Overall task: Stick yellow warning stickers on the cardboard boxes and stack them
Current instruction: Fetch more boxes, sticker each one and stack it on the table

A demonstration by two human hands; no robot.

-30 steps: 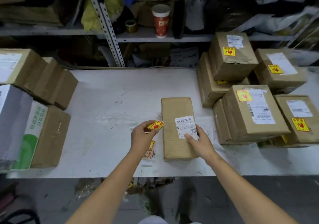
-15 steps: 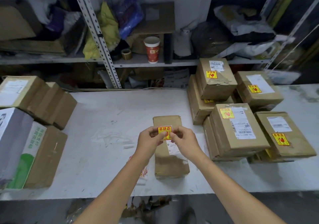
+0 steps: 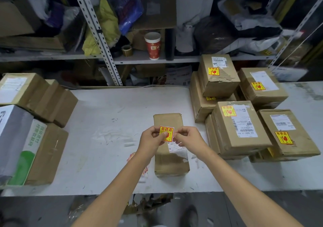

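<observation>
The step in hand looks like readying one sticker (image 3: 167, 133) for the box (image 3: 167, 120) that lies lengthwise at the centre of the frame. Both hands hold the sticker just above the box's middle. The left hand (image 3: 153, 139) pinches its left edge between thumb and fingers, and the right hand (image 3: 187, 138) pinches its lower right corner with curled fingers. Whether the backing is off I cannot tell; a white border shows along the lower edge.

Next, I judge, the sticker has to go flat onto bare cardboard on the box's upper half, clear of the white label (image 3: 176, 148), and be pressed smooth from one edge so it does not wrinkle. The box then belongs with the stickered boxes (image 3: 234, 130) stacked at centre right.

The sticker is a small, thin, glossy square, yellow with red print, and it curls slightly between the fingers. The box is a flat, oblong brown parcel with rounded, taped ends and a torn patch near the label. The bench (image 3: 104, 139) is white, hard and scuffed. The plain boxes (image 3: 40, 93) at the left are brown cardboard, some creased.
</observation>
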